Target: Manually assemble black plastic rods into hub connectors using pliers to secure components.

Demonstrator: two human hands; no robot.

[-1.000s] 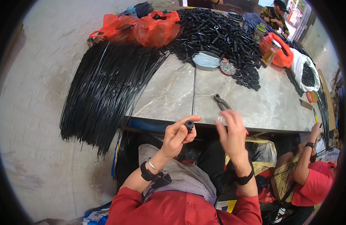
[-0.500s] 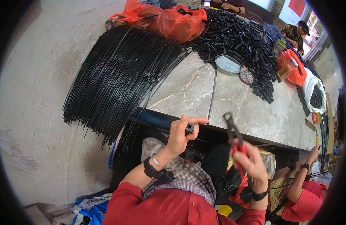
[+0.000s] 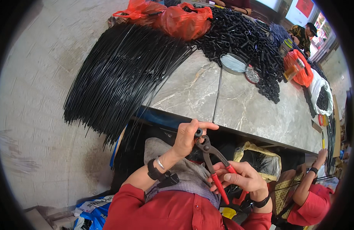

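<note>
As the left hand (image 3: 182, 142) grips a black tube (image 3: 199, 132) in curled fingers near the desk (image 3: 177, 90), the right hand (image 3: 246, 176), fingers partly closed, holds spread red-handled pliers (image 3: 207, 148), head just beside it.

The pincers (image 3: 207, 148) are dark, dull metal with smooth, slightly shiny plastic-looking grips (image 3: 220, 189), the small tube (image 3: 199, 132) looks like matt plastic, the long rods (image 3: 119, 73) glossy plastic, the bags (image 3: 184, 23) thin crinkled plastic, the tabletop (image 3: 184, 90) smooth, faintly shiny and stone-like, the bracelet (image 3: 160, 164) polished metal, the apron (image 3: 179, 174) matt cloth
</note>
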